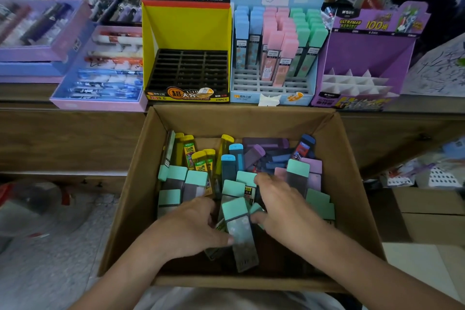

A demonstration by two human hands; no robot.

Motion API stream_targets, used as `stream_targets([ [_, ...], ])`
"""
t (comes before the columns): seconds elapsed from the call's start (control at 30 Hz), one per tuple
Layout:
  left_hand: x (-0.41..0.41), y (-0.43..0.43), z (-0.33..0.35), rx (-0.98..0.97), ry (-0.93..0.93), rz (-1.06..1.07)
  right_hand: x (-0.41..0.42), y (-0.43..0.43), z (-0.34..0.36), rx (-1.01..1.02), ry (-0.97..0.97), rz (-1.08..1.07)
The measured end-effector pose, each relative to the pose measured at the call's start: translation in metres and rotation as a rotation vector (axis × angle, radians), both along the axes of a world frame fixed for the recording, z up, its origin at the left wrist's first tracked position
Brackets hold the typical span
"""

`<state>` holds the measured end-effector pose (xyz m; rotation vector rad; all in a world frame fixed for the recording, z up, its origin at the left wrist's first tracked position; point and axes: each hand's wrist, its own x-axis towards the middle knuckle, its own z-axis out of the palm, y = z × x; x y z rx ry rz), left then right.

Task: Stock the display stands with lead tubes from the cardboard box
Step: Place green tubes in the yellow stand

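A cardboard box (141, 184) in front of me holds several loose lead tubes with mint, yellow, blue and purple caps. Both my hands are inside it. My left hand (193, 226) grips a mint-capped tube (239, 229) from its left side, thumb on its face. My right hand (279, 201) lies over the pile just to the right, its fingers curled round other mint tubes. On the shelf behind stand a yellow stand (187, 33) with bare black slots, a pastel stand (274, 83) partly filled with blue, pink and mint tubes, and a purple stand (364, 58) with bare white dividers.
Purple and blue trays of pens (100, 70) lie on the shelf at the left. A wooden shelf front (63, 138) runs behind the box. Plain cartons (427, 214) stand at the right, and plastic wrap (37, 209) lies on the floor at the left.
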<state>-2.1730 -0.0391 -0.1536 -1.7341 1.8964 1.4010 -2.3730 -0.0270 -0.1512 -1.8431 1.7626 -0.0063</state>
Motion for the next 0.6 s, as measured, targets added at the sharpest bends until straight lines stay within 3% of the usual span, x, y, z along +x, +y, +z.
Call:
stream_targets([
  [0.23, -0.0062, 0.0029, -0.0037, -0.056, -0.022, -0.022, 0.0011, 0.0058, -0.0069, -0.036, 0.003, -0.046],
  [0.6, -0.0074, 0.0022, -0.0006, 0.023, 0.013, 0.006, -0.0076, 0.0055, -0.007, 0.2, -0.456, -0.142],
])
